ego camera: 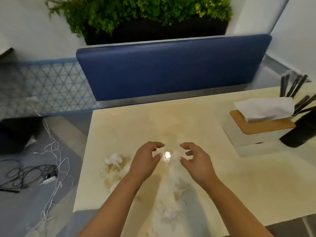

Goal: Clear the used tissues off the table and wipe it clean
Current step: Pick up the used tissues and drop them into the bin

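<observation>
Loosely crumpled, brown-stained used tissues [113, 165] lie scattered on the table [222, 177].

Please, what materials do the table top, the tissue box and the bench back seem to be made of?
Table top: probably polished stone or a laminate imitating it; cream, faintly veined, mirrors a ceiling light.
Tissue box: white body, likely plastic or painted wood; its lid looks like light wood or bamboo, tan and matte.
Bench back: seems blue leather or vinyl padding; smooth, soft sheen, rounded edges.

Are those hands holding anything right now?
Nothing. The left hand and right hand hover open above the table, fingers curled; the used tissues lie untouched.
</observation>
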### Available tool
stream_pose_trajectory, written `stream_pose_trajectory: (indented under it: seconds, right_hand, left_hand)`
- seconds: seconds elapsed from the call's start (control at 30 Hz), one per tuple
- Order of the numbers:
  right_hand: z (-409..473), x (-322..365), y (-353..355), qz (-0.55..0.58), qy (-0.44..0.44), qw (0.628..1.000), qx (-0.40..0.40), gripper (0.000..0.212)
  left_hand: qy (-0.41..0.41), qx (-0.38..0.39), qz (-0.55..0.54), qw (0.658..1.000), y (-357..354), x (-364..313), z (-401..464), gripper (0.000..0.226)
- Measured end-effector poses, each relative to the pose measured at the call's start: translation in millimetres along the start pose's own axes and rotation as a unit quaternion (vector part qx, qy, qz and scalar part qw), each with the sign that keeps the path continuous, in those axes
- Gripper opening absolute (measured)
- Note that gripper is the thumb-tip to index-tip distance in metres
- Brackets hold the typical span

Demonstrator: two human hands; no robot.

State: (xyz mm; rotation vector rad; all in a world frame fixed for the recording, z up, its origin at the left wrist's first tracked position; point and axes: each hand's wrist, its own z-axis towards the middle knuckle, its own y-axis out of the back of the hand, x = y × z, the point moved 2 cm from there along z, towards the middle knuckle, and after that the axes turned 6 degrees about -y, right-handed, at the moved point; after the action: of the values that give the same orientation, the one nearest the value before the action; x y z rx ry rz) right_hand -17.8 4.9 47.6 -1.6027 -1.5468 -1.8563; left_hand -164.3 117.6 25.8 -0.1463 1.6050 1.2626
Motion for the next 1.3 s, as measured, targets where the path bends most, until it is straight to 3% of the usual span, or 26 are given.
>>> stream_pose_trajectory:
  seconds: [0.2,0.4,0.57,0.83,1.0,1.17,1.3]
  right_hand:
    - [-0.3,19.2,-43.4,-0.013,0.009,0.999,0.048,0.037]
    - [0.9,22.9,-68.9,-0.043,0.015,0.996,0.081,0.036]
    - [3.0,20.9,-79.9,-0.045,0.008,0.994,0.096,0.034]
    - [10.1,21.6,-100.2,-0.054,0.011,0.990,0.129,0.032]
    - [21.8,32.6,-123.3,-0.110,0.036,0.978,0.174,0.037]
    - [32.3,50.3,-154.9,-0.221,0.119,0.937,0.242,0.058]
    - [33.2,64.9,-180.8,-0.342,0.196,0.870,0.295,0.072]
  left_hand:
    - [0.045,-0.020,0.135,0.990,43.4,60.0,-20.6,0.034]
    - [0.143,0.008,0.273,0.951,58.7,107.8,-28.3,0.039]
    - [0.210,0.064,0.231,0.948,58.0,120.8,-33.3,0.048]
    - [0.192,0.013,0.221,0.956,66.0,131.5,-31.3,0.038]
    - [0.166,-0.076,0.164,0.969,78.7,135.0,-29.3,0.041]
    - [0.140,-0.141,0.134,0.971,93.9,122.7,-32.1,0.039]
    - [0.145,-0.157,0.137,0.967,103.6,118.3,-38.3,0.040]
